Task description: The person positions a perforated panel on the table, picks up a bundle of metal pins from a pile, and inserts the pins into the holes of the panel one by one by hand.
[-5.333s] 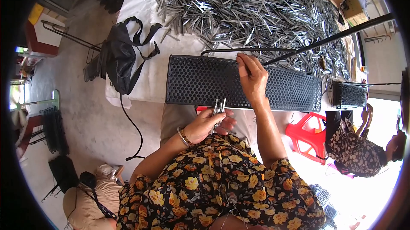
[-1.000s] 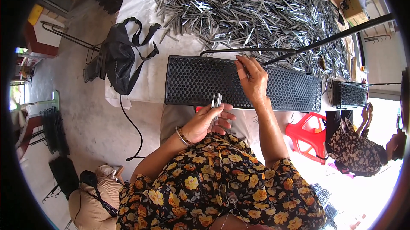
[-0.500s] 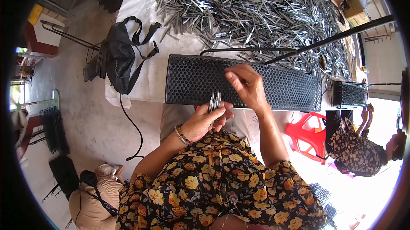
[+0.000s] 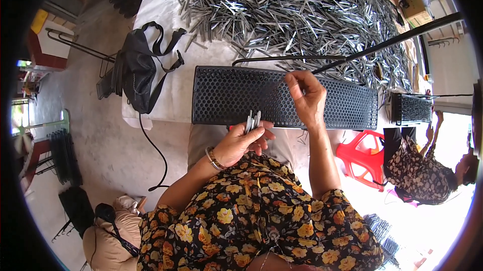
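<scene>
My left hand (image 4: 239, 142), with a beaded bracelet at the wrist, is closed around several thin grey metal strips (image 4: 253, 121). Their upper ends stick up past the thumb at the near edge of a long black honeycomb panel (image 4: 226, 95). Over the middle of that panel hovers my right hand (image 4: 309, 99), thumb and forefinger pinched together. Whatever lies between those fingertips, if anything, is too dark against the panel to make out. Beyond the panel, a large heap of loose dark metal strips (image 4: 297, 14) covers the white-covered table (image 4: 161, 7).
A black bag (image 4: 141, 69) with straps lies at the table's left edge, its cord hanging down. A thick black bar (image 4: 392, 42) slants over the heap. To the right are a red plastic stool (image 4: 362, 158), another person (image 4: 420, 178) and a second black panel (image 4: 410, 108).
My right hand has shifted to the right over the panel, its fingers drawn closer together. The left hand stays in place with the strips. At right, the other person's arms have moved.
</scene>
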Tool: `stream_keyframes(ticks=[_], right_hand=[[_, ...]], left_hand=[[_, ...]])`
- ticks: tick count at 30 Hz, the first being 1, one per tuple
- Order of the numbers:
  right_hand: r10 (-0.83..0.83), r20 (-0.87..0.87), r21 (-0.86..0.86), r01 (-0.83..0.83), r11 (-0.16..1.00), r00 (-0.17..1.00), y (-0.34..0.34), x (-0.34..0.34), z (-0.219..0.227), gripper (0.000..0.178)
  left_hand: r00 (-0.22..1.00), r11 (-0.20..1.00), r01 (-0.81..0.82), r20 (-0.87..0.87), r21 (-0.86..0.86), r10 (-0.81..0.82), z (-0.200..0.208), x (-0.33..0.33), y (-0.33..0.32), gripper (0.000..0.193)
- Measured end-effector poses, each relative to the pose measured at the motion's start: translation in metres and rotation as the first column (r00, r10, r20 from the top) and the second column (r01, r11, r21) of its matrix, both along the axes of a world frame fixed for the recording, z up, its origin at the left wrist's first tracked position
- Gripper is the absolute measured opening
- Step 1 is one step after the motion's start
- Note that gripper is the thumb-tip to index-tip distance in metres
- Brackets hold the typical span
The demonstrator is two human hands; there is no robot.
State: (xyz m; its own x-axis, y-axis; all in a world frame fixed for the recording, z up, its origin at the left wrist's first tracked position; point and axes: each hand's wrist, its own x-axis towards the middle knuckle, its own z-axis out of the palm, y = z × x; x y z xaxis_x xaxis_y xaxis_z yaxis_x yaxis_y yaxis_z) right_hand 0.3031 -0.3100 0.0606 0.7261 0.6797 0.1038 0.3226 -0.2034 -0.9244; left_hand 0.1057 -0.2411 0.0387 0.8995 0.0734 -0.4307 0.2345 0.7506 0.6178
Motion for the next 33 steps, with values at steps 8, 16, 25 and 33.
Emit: stream_keyframes(ticks=[8, 16, 25, 33], right_hand=[[-0.061, 0.377, 0.054, 0.044, 0.998, 0.924, 0.016, 0.01, -0.014, 0.01], [-0.024, 0.404, 0.055, 0.002, 0.998, 0.914, 0.017, 0.005, -0.022, 0.009], [0.024, 0.569, 0.027, -0.048, 0.998, 0.822, 0.017, 0.004, -0.028, 0.009], [0.026, 0.31, -0.1, 0.005, 0.995, 0.95, 0.013, -0.008, -0.012, 0.016]], left_hand=[[0.998, 0.997, 0.029, -0.045, -0.066, -0.032, -0.006, -0.002, 0.001, 0.036], [0.993, 0.989, 0.05, -0.099, -0.138, -0.064, 0.006, 0.0, 0.002, 0.037], [0.999, 0.994, 0.045, -0.017, -0.095, -0.047, -0.001, 0.002, 0.003, 0.036], [0.998, 0.989, 0.063, 0.016, -0.133, -0.062, 0.006, 0.005, 0.009, 0.037]])
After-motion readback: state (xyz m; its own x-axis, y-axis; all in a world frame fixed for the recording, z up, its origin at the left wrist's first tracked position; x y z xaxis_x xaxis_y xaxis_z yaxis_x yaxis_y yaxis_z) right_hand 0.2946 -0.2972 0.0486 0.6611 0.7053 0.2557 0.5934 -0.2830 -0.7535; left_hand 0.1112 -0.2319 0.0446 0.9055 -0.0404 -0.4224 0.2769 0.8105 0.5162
